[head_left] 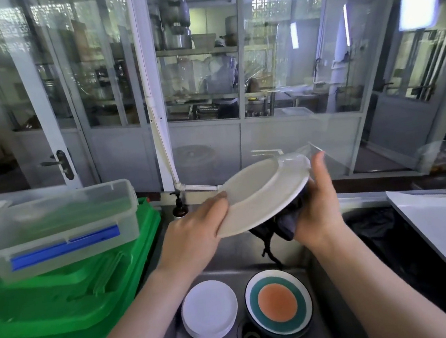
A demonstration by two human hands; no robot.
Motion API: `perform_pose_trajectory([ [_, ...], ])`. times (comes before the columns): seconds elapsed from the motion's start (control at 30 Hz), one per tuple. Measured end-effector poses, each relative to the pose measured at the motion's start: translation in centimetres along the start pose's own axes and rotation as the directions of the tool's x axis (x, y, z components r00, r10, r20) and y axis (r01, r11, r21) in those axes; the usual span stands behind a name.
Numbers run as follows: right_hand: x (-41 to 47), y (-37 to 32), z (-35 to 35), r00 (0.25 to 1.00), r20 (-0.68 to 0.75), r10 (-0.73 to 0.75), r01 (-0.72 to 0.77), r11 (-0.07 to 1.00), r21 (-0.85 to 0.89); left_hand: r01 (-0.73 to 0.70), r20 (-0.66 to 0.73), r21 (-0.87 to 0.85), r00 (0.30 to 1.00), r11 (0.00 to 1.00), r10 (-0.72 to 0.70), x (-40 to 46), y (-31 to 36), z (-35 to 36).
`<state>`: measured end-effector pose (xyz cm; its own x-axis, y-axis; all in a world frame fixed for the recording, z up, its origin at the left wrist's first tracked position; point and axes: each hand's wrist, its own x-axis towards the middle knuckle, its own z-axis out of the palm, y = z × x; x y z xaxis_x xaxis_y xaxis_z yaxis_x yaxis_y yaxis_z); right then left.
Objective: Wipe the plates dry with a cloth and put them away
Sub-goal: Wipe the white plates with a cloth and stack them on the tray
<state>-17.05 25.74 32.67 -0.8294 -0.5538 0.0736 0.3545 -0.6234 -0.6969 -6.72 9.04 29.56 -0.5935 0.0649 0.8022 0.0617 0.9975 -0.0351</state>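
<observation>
Task under way, early to middle by our reading. We hold one white plate [260, 192] tilted above the sink [257, 250], its face turned up and toward us. Down in the basin a stack of white plates [209, 309] sits beside a plate with orange centre and teal ring [278, 304], itself on top of at least one more; the two piles are near, perhaps touching. Whether these are wet or already wiped we cannot tell. We see nothing put away yet, so most of the job looks to be left.

Left hand [194, 236]: fingers curled over the plate's near-left rim, thumb on top, gripping it.

Right hand [317, 201]: behind and under the far-right edge, fingers folded round a dark cloth [287, 221] pressed to the plate's underside, thumb raised beside the rim. A strand of the cloth hangs toward the basin.

A clear lidded box [60, 230] rests on green crates [62, 302] at left.
</observation>
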Motion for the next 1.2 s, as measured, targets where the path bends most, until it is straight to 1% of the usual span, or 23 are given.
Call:
perform_pose_trajectory([
  [0.1,-0.5,-0.7,0.0,0.997,-0.066,0.031,-0.035,0.998,-0.048,-0.044,-0.028,0.048,0.999,0.998,0.046,0.2,-0.9,0.2],
  [0.2,-0.7,-0.7,-0.5,0.993,-0.079,0.091,-0.094,0.995,-0.033,-0.011,-0.054,-0.039,0.998,0.999,0.008,0.5,-2.1,0.7],
  [0.23,-0.6,-0.5,-0.7,0.993,-0.073,0.089,-0.090,0.996,-0.012,0.072,-0.035,-0.142,0.996,0.987,-0.077,0.5,-2.3,0.9],
  [0.27,-0.4,-0.2,-1.0,0.996,-0.063,0.068,-0.067,0.998,0.013,0.211,0.001,-0.281,0.976,0.936,-0.220,0.6,-2.4,1.2],
  [0.3,-0.2,0.0,-1.3,0.998,-0.058,0.037,-0.034,0.999,0.040,0.373,0.039,-0.421,0.918,0.827,-0.394,0.6,-2.3,1.3],
  [0.33,0.0,0.2,-1.5,0.999,-0.052,0.008,-0.004,0.998,0.066,0.525,0.111,-0.573,0.811,0.630,-0.575,0.5,-2.1,1.4],
  [0.37,0.1,0.3,-1.6,0.999,-0.042,-0.014,0.017,0.997,0.079,0.601,0.236,-0.727,0.671,0.330,-0.703,0.5,-2.0,1.3],
  [0.4,0.3,0.3,-1.8,0.999,-0.023,-0.035,0.037,0.996,0.079,0.563,0.410,-0.826,0.553,-0.038,-0.725,0.3,-1.9,1.1],
  [0.43,0.3,0.3,-2.0,0.998,-0.008,-0.056,0.057,0.997,0.060,0.485,0.604,-0.788,0.496,-0.378,-0.623,0.1,-1.8,1.0],
  [0.47,0.4,0.3,-2.1,0.997,0.006,-0.077,0.077,0.997,0.032,0.431,0.721,-0.689,0.494,-0.583,-0.487,-0.1,-1.7,0.8],
  [0.5,0.5,0.3,-2.2,0.995,0.024,-0.093,0.093,0.996,0.004,0.416,0.774,-0.606,0.505,-0.678,-0.383,-0.3,-1.7,0.8],
  [0.53,0.6,0.4,-2.4,0.994,0.039,-0.099,0.100,0.995,-0.020,0.409,0.786,-0.576,0.515,-0.707,-0.342,-0.4,-1.5,0.9],
  [0.6,0.8,0.6,-2.9,0.995,0.037,-0.087,0.090,0.992,-0.087,0.369,0.776,-0.582,0.520,-0.725,-0.358,-0.3,-0.8,1.2],
  [0.73,1.0,0.6,-3.4,0.983,-0.184,-0.002,-0.024,0.990,-0.141,0.270,0.708,-0.661,0.533,-0.700,-0.463,-0.2,-0.3,1.5],
  [0.8,1.3,0.0,-3.6,0.959,-0.270,-0.081,0.042,0.988,-0.148,0.282,0.651,-0.726,0.574,-0.627,-0.496,-0.3,-0.4,1.4],
  [0.87,1.4,-0.6,-3.6,0.927,-0.265,-0.265,0.181,0.936,-0.302,0.286,0.587,-0.789,0.611,-0.543,-0.531,-0.4,-0.4,1.2],
  [0.9,1.3,-0.9,-3.4,0.904,-0.211,-0.371,0.253,0.864,-0.434,0.290,0.564,-0.811,0.620,-0.508,-0.545,-0.3,-0.4,1.0],
  [0.93,1.2,-1.1,-3.3,0.877,-0.116,-0.467,0.319,0.744,-0.587,0.302,0.545,-0.828,0.630,-0.472,-0.554,-0.2,-0.2,0.9],
  [0.97,1.1,-1.2,-3.0,0.844,0.023,-0.536,0.383,0.572,-0.726,0.316,0.530,-0.842,0.638,-0.438,-0.558,-0.1,0.0,0.8],
  [1.03,1.1,-1.0,-2.6,0.775,0.304,-0.553,0.475,0.194,-0.858,0.333,0.502,-0.863,0.657,-0.381,-0.562,0.2,0.4,0.7],
  [1.07,1.0,-0.7,-2.5,0.755,0.384,-0.531,0.496,0.081,-0.864,0.332,0.486,-0.872,0.663,-0.359,-0.570,0.3,0.7,0.7],
  [1.1,0.8,-0.3,-2.4,0.748,0.420,-0.515,0.502,0.025,-0.865,0.328,0.469,-0.883,0.665,-0.337,-0.581,0.5,1.0,0.6],
  [1.2,-0.6,0.9,-1.6,0.754,0.455,-0.474,0.531,0.033,-0.847,0.301,0.396,-0.918,0.661,-0.258,-0.638,1.2,1.8,0.5],
])
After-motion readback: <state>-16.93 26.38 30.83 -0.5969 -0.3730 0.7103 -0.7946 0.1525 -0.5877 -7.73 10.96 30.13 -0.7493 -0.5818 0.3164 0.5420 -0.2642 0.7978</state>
